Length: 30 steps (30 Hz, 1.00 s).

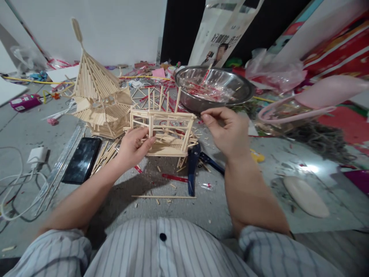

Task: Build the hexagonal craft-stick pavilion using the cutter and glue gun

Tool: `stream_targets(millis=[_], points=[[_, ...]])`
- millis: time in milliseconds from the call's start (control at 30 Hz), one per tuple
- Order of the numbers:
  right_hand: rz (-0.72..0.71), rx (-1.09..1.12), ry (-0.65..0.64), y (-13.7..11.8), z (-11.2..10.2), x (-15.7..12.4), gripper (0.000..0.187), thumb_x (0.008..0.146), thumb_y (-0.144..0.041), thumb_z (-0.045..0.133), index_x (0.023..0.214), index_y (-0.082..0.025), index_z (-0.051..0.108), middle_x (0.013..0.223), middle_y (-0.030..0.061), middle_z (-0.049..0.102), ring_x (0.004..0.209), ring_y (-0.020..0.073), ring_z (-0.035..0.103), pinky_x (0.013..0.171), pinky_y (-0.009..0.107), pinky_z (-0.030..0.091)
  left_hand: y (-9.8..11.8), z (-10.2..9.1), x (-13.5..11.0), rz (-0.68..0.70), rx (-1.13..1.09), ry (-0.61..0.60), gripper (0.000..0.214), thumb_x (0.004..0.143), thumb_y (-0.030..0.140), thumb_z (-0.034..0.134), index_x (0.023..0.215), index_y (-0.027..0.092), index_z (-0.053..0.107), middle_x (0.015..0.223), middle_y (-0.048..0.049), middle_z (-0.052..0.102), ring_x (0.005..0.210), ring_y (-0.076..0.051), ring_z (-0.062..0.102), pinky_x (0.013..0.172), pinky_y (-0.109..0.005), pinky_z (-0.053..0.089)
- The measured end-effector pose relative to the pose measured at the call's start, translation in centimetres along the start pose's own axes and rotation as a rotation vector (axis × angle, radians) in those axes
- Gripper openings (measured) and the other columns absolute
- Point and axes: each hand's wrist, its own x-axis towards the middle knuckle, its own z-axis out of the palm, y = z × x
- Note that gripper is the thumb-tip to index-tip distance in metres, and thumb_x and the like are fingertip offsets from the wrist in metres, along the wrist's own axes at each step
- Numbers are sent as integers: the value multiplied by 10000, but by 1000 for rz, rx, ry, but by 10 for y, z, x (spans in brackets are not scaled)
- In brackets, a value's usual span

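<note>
My left hand (135,146) grips the near left side of a small wooden stick frame (170,150), which has upright posts and a flat base. Close to the frame's upper right corner is my right hand (226,129), its thumb and forefinger pinched together; whatever sits between them is too small to make out. Behind my left hand stands a pagoda model (96,82) of the same sticks, with a pointed roof. Blue-handled pliers (194,169) lie below the frame, and a single loose stick (164,197) rests nearer to me.
A steel bowl (215,102) holding red and clear wrappers stands behind the frame. On the left are a black phone (82,159), a white charger (37,156) with cables and a purple box (25,102). A white computer mouse (305,196) lies at right, below a pink plastic object (331,92).
</note>
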Motion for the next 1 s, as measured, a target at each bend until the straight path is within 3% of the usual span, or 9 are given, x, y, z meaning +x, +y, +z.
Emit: stream_targets(millis=[200,400,567,767,1000], points=[[70,53,-45,17,2,8,180,876,-321,554,925,-211,688,905,42,707,806,163,630,782,325,495,-17,1,-2,7,-15,-4,262,893,361,533,773,180,682,738,-31,643,742,-166,560,769,-305,402],[172,105,-159,41,9,17,185,836,-307,598,932,-191,705,870,43,712,771,156,611,744,307,483,-56,5,-2,-183,-344,210,226,778,406,710,829,193,764,788,-26,685,755,-163,597,717,-271,437],[282,286,-355,45,21,19,179,823,-256,594,937,-162,696,896,45,715,802,149,618,815,320,496,-74,5,-1,-244,-426,304,224,700,415,770,767,202,774,683,-2,635,658,-139,562,639,-254,433],[555,539,-441,35,28,19,143,804,-131,604,942,-151,637,806,29,698,684,113,631,748,287,529,-79,-2,3,-246,-375,323,245,696,434,745,652,193,742,695,-22,651,719,-161,602,670,-270,473],[608,591,-513,27,29,19,157,813,-54,553,892,-147,653,778,8,696,661,88,616,682,228,491,-66,-5,8,-268,-471,363,284,648,422,771,532,181,677,661,-13,649,685,-143,583,630,-246,440]])
